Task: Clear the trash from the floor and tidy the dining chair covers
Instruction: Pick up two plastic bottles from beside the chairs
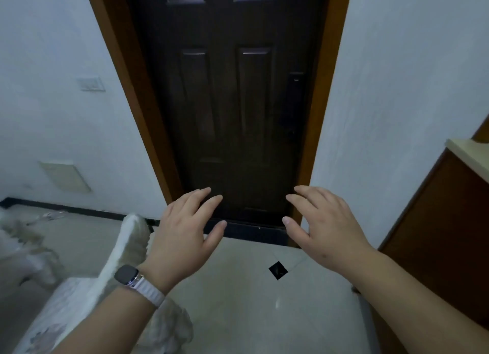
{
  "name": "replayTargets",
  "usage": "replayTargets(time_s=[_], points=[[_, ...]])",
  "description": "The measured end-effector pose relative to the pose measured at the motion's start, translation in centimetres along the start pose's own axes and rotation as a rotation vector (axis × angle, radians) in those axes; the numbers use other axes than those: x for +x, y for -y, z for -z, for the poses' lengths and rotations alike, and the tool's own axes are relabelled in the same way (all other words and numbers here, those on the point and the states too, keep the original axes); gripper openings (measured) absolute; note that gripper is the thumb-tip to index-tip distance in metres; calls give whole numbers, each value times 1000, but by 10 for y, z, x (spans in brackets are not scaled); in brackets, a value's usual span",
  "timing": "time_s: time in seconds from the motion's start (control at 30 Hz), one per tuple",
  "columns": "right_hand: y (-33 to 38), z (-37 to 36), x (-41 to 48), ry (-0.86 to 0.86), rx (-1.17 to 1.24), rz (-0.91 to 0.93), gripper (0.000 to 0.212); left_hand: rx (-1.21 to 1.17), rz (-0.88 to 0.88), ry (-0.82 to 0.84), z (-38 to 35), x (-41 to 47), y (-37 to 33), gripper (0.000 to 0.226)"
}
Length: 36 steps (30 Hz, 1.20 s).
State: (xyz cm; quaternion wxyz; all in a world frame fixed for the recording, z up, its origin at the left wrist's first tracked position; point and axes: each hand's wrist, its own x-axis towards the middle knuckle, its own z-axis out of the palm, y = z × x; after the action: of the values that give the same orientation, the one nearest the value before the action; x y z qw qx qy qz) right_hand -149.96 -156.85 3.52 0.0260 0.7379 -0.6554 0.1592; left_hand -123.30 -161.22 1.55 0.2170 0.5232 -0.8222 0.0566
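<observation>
Both hands are spread and empty, the left hand (185, 229) and right hand (325, 221) hovering before the dark door (238, 102). The chair cover (124, 250) lies just below the left wrist. Clear plastic trash (50, 216) far left could be overlooked.

We see white ruffled chair cover (127, 250) lower left of frame, draped, edge sticking up; pale scrap (277, 303) on floor tile, lower centre.

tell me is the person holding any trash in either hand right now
No, the left hand and the right hand are both open and empty, fingers spread, raised in front of the dark door.
</observation>
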Motion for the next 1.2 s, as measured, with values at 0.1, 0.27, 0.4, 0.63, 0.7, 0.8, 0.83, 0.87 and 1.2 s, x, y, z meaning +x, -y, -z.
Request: replayTargets(time_s=[0.1, 0.27, 0.4, 0.63, 0.7, 0.8, 0.83, 0.87, 1.2], points=[[5, -16, 58, 20, -27, 0, 56, -22, 28, -3, -19, 46, 38, 50], [29, -29, 147, 34, -75, 51, 56, -30, 25, -15, -31, 109, 98, 50], [53, -41, 209, 18, -74, 121, 51, -25, 90, -42, -31, 134, 141, 50], [94, -70, 307, 30, -30, 314, 55, 40, 261, -45, -47, 150, 223, 53], [101, -82, 335, 63, -3, 347, 62, 70, 299, -47, -51, 157, 237, 52], [106, -104, 379, 96, 50, 403, 70, 104, 353, -44, -56, 174, 260, 52], [107, -111, 395, 101, 75, 425, 71, 124, 375, -50, -58, 182, 269, 52], [108, -117, 412, 107, 96, 449, 73, 144, 398, -61, -59, 191, 276, 52], [96, -154, 590, 126, 166, 668, 79, 263, 573, -135, -80, 314, 322, 55]])
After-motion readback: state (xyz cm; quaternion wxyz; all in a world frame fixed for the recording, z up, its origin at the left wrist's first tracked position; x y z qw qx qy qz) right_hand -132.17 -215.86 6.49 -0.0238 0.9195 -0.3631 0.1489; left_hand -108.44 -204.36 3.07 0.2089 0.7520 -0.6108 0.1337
